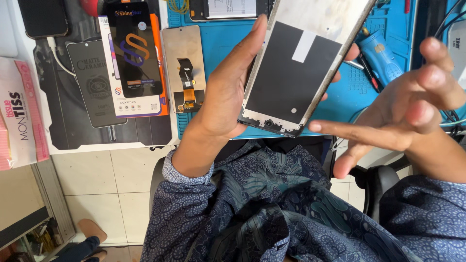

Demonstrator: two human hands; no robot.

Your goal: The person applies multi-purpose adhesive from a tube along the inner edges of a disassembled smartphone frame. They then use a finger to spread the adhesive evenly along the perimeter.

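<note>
Left hand (225,92) holds a phone frame (298,65) tilted above the blue mat (349,102), grip clamped on its long edges, thumb along the near side and fingertips showing past the far side. Right hand (412,109) hangs just beside the frame's lower corner, grip spread and holding nothing (forefinger stretched toward that corner, whether touching I cannot tell). On the tabletop (63,131) to the left lie a replacement screen (183,68) with an orange flex cable, a boxed screen (135,58), and a tissue pack (19,114); a blue tool (381,56) rests on the mat.
</note>
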